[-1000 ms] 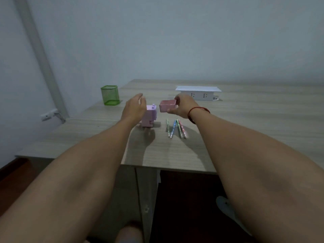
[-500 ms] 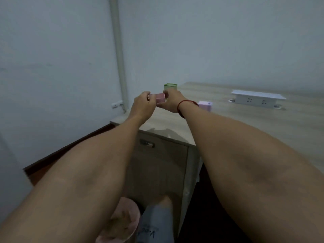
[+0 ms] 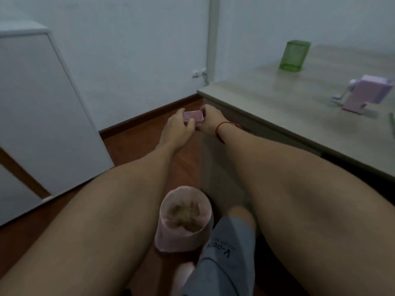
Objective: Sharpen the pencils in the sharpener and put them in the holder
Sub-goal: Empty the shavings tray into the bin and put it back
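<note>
Both hands hold a small pink shavings drawer (image 3: 193, 115) out over the floor, left of the desk. My left hand (image 3: 178, 129) grips its near left side and my right hand (image 3: 208, 121) grips its right end. The pink crank sharpener (image 3: 363, 94) stands on the desk (image 3: 277, 99) at the right. A green mesh holder (image 3: 294, 56) stands at the desk's far corner. A sliver of a green pencil (image 3: 392, 122) shows at the right edge of the view.
A pink-lined waste bin (image 3: 183, 218) with shavings inside stands on the red-brown floor below my forearms, next to my knee and slippered foot. A white cabinet (image 3: 42, 116) fills the left. A pipe (image 3: 211, 39) runs up the wall corner.
I have turned left, away from the desk. Both hands carried the pink drawer from above the desk to over the floor, lower than before. The waste bin has come fully into view.
</note>
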A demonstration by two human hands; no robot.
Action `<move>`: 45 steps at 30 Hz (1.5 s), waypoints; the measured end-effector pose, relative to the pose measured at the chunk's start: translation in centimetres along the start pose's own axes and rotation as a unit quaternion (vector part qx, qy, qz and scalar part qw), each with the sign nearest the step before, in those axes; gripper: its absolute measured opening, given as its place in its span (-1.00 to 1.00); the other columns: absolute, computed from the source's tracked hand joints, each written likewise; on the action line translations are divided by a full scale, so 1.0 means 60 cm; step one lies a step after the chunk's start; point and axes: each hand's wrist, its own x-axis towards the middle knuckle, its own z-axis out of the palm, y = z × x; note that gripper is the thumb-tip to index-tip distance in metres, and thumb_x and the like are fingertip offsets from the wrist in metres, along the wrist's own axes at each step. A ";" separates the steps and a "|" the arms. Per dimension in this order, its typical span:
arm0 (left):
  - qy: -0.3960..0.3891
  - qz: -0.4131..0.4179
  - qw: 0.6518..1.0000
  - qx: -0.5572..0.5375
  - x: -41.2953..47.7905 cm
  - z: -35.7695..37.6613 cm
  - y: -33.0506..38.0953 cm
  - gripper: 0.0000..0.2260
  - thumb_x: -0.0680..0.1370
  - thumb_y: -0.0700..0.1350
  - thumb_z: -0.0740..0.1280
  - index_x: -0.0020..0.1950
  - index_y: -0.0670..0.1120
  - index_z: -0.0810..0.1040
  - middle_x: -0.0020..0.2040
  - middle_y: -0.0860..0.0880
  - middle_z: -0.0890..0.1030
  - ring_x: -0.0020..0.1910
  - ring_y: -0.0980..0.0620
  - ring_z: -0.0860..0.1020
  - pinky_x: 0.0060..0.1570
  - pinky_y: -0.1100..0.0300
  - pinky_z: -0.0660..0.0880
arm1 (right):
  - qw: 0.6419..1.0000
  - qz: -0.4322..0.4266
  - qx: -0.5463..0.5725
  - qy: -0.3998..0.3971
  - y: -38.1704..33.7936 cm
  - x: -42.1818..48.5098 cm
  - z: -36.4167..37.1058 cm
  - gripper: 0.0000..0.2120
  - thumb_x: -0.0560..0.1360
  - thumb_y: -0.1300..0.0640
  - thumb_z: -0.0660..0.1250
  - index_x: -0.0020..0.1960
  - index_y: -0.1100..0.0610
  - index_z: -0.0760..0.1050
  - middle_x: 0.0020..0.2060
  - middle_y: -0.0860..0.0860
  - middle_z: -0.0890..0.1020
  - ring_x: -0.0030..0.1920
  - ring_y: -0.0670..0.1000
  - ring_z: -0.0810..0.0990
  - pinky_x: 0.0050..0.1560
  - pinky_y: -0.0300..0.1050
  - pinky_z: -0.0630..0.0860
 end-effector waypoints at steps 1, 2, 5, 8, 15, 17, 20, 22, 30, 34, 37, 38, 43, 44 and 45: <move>-0.012 -0.004 1.000 0.006 -0.005 0.012 -0.021 -0.60 0.55 -0.09 0.19 0.36 -0.20 0.37 0.29 -0.23 0.50 0.26 -0.17 0.47 0.21 0.09 0.40 | 1.000 0.009 0.005 -0.011 0.014 0.007 0.022 -0.44 0.43 0.10 0.48 0.35 0.19 0.37 0.28 0.10 0.51 0.27 0.08 0.50 0.12 -0.19 0.38; -0.023 -0.011 1.000 0.010 -0.009 0.024 -0.041 -0.61 0.55 -0.12 0.19 0.36 -0.21 0.37 0.30 -0.23 0.49 0.26 -0.16 0.47 0.21 0.11 0.40 | 1.000 0.014 0.008 -0.022 0.028 0.015 0.044 -0.43 0.43 0.09 0.48 0.36 0.19 0.36 0.28 0.11 0.51 0.26 0.08 0.50 0.10 -0.21 0.37; -0.051 -0.048 0.997 0.013 -0.013 0.060 -0.101 -0.54 0.56 -0.11 0.19 0.44 -0.20 0.28 0.36 -0.21 0.44 0.31 -0.13 0.44 0.26 0.13 0.36 | 0.998 0.024 0.023 -0.048 0.068 0.039 0.107 -0.42 0.42 0.09 0.50 0.35 0.20 0.36 0.28 0.12 0.50 0.23 0.07 0.51 0.07 -0.22 0.36; -0.080 -0.078 0.994 0.007 -0.018 0.092 -0.152 -0.51 0.54 -0.06 0.17 0.44 -0.19 0.27 0.32 -0.20 0.47 0.26 -0.12 0.48 0.28 0.01 0.44 | 0.996 0.038 0.038 -0.072 0.105 0.055 0.161 -0.44 0.41 0.12 0.50 0.33 0.21 0.37 0.24 0.14 0.53 0.17 0.07 0.52 0.02 -0.22 0.36; -0.127 -0.152 0.980 0.017 -0.048 0.171 -0.243 -0.64 0.53 -0.06 0.16 0.29 -0.18 0.40 0.13 -0.19 0.56 0.08 -0.18 0.55 -0.06 0.16 0.41 | 0.988 0.083 0.043 -0.121 0.197 0.077 0.281 -0.60 0.42 0.13 0.46 0.20 0.20 0.45 0.13 0.13 0.58 -0.01 0.03 0.49 -0.03 -0.16 0.38; -0.133 -0.179 0.975 0.010 -0.058 0.189 -0.264 -0.62 0.56 -0.11 0.17 0.35 -0.21 0.36 0.21 -0.20 0.53 0.14 -0.17 0.51 0.00 0.18 0.37 | 0.984 0.099 0.063 -0.133 0.216 0.077 0.310 -0.64 0.45 0.14 0.41 0.20 0.21 0.44 0.12 0.11 0.56 -0.02 0.01 0.46 -0.03 -0.17 0.35; -0.145 -0.211 0.967 0.004 -0.074 0.214 -0.298 -0.69 0.55 -0.11 0.16 0.22 -0.23 0.43 0.12 -0.21 0.56 0.06 -0.17 0.52 -0.05 0.13 0.40 | 0.975 0.111 0.067 -0.181 0.244 0.072 0.349 -0.62 0.46 0.13 0.39 0.21 0.24 0.43 0.05 0.08 0.50 -0.03 0.01 0.42 -0.04 -0.17 0.31; -0.165 -0.231 0.959 0.005 -0.087 0.232 -0.317 -0.67 0.51 -0.03 0.14 0.12 -0.23 0.47 0.04 -0.22 0.58 0.00 -0.20 0.52 -0.08 0.10 0.41 | 0.967 0.130 0.078 -0.202 0.264 0.070 0.374 -0.73 0.50 0.11 0.36 0.13 0.16 0.40 0.01 0.06 0.44 -0.02 0.00 0.39 -0.03 -0.17 0.28; -0.193 -0.317 0.928 -0.042 -0.120 0.282 -0.388 -0.73 0.56 -0.08 0.14 -0.06 -0.20 0.58 -0.18 -0.12 0.60 -0.17 -0.06 0.53 -0.07 0.09 0.46 | 0.914 0.271 0.194 -0.230 0.331 0.036 0.463 -0.53 0.46 0.02 0.39 0.33 0.14 0.46 0.10 0.10 0.58 0.14 0.16 0.58 0.20 0.12 0.53; -0.178 -0.418 0.881 -0.131 -0.130 0.304 -0.403 -0.65 0.57 -0.08 0.13 0.06 -0.29 0.58 -0.17 -0.17 0.61 -0.17 -0.08 0.58 -0.08 0.01 0.55 | 0.879 0.351 0.256 -0.198 0.335 0.028 0.475 -0.45 0.49 -0.01 0.37 0.41 0.18 0.39 0.25 0.13 0.55 0.24 0.16 0.55 0.28 0.13 0.49; -0.131 -0.442 0.877 -0.134 -0.127 0.315 -0.400 -0.66 0.58 -0.09 0.15 0.01 -0.32 0.59 -0.32 -0.11 0.58 -0.32 -0.02 0.55 -0.30 0.27 0.52 | 0.860 0.383 0.290 -0.175 0.346 0.041 0.487 -0.43 0.44 -0.10 0.40 0.33 0.19 0.46 0.19 0.09 0.61 0.17 0.12 0.60 0.24 0.06 0.53; -0.115 -0.451 0.875 -0.134 -0.125 0.316 -0.396 -0.68 0.58 -0.09 0.16 0.07 -0.33 0.55 -0.37 -0.08 0.55 -0.40 0.03 0.52 -0.43 0.34 0.49 | 0.847 0.399 0.297 -0.186 0.369 0.053 0.507 -0.32 0.34 -0.15 0.45 0.34 0.18 0.44 0.16 0.09 0.63 0.13 0.11 0.61 0.19 0.06 0.56; -0.096 -0.536 0.813 -0.207 -0.124 0.320 -0.400 -0.39 0.58 0.03 0.18 0.46 -0.24 -0.03 -0.30 -0.18 0.58 -0.38 -0.05 0.54 -0.22 0.02 0.60 | 0.796 0.442 0.318 -0.265 0.339 0.066 0.490 -0.36 0.41 -0.14 0.42 0.28 0.21 0.27 -0.47 0.17 0.62 -0.50 0.03 0.61 -0.48 -0.16 0.61; -0.104 -0.540 0.808 -0.210 -0.126 0.321 -0.401 -0.44 0.59 0.04 0.15 0.45 -0.23 0.06 -0.29 -0.20 0.58 -0.39 -0.05 0.52 -0.26 0.03 0.57 | 0.795 0.429 0.324 -0.282 0.321 0.052 0.461 -0.66 0.56 -0.04 0.27 0.12 0.22 0.34 -0.56 0.13 0.52 -0.58 0.02 0.52 -0.65 -0.32 0.46; -0.111 -0.545 0.802 -0.215 -0.128 0.320 -0.402 -0.52 0.60 0.05 0.13 0.40 -0.24 0.21 -0.30 -0.21 0.57 -0.42 -0.03 0.50 -0.32 0.07 0.53 | 0.807 0.429 0.301 -0.272 0.299 0.047 0.445 -0.75 0.63 0.02 0.17 0.00 0.22 0.38 -0.52 0.11 0.45 -0.54 0.02 0.45 -0.71 -0.39 0.35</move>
